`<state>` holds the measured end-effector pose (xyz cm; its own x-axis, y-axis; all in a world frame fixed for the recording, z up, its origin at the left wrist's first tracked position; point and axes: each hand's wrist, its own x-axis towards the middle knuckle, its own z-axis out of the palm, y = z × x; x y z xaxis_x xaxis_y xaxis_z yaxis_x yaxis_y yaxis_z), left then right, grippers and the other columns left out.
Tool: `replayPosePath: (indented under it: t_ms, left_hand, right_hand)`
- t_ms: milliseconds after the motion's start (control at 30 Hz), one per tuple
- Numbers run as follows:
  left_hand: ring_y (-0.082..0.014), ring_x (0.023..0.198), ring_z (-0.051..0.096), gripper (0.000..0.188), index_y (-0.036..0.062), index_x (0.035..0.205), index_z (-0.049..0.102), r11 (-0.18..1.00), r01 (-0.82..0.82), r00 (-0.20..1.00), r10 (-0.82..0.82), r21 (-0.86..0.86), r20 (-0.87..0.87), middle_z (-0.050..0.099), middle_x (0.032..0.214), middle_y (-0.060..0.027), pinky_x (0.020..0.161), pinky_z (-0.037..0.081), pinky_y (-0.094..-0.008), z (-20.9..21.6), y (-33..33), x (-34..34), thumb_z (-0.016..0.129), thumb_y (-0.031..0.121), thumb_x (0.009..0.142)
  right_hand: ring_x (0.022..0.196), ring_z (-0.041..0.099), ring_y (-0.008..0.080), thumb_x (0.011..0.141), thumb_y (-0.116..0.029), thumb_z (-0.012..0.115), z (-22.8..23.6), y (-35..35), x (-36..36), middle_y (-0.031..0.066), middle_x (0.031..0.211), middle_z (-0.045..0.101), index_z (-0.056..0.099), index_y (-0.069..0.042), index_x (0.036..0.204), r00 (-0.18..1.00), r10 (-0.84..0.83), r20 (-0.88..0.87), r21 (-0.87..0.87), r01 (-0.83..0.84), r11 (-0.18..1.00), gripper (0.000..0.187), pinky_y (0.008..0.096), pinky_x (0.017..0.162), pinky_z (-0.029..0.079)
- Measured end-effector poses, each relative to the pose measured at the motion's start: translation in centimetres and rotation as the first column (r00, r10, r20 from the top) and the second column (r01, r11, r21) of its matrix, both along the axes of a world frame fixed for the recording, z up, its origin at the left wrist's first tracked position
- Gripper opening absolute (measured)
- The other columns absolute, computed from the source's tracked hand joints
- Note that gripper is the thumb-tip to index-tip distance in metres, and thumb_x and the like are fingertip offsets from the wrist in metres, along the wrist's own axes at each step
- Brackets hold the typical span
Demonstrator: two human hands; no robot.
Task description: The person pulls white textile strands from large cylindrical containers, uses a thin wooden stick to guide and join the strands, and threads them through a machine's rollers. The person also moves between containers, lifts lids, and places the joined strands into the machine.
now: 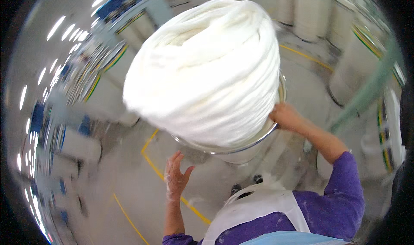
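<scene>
A tall heap of thick white cotton sliver [207, 81] rises out of a round sliver can [242, 155] in front of me, coiled and bulging well over the top. On the can's right side, the fingers of my right hand [286, 116] are curled over its metal rim, close against the sliver. My left hand [176, 176] is apart from the can, just below its left front edge. Its fingers are extended, the thumb stands away, and nothing is in it. White fibre dust clings to that hand and wrist. Most of the can's wall is hidden under the heap.
Several pale cans [355, 68] stand along the right and back, with more cans [108, 94] on the left. A green pole-like shape [371, 90] slants across the right side. Yellow lines [152, 161] mark the grey floor.
</scene>
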<state>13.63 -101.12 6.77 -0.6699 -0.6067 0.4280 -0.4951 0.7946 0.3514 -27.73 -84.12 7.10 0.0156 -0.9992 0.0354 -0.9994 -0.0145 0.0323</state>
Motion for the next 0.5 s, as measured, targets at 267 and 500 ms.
replayPosePath:
  t_ms: [267,500]
  left_hand:
    - [-0.0311,0.121,0.048,0.055,0.0082,0.128,0.051,0.73,0.615,0.771,-0.478,-0.299,0.421,0.052,0.13,-0.0128,0.104,0.037,-0.0438,-1.4,-9.7,-0.8,0.066,0.038,0.084]
    - [-0.0315,0.119,0.049,0.054,0.0094,0.125,0.053,0.604,0.738,0.67,-0.601,-0.302,0.436,0.053,0.127,-0.012,0.102,0.038,-0.0439,-2.6,-8.1,-6.8,0.067,0.039,0.082]
  right_hand:
    - [0.103,0.054,0.0262,0.065,-0.013,0.075,-2.2,12.6,-3.2,0.0065,0.104,0.061,0.066,-0.012,0.085,0.83,-0.557,0.019,-0.118,0.555,0.824,0.022,0.0395,0.092,0.043]
    - [0.105,0.054,0.0278,0.072,-0.012,0.068,-1.8,24.6,0.9,0.0087,0.108,0.061,0.063,-0.012,0.096,0.684,-0.728,0.053,-0.233,0.717,0.657,0.024,0.0407,0.09,0.044]
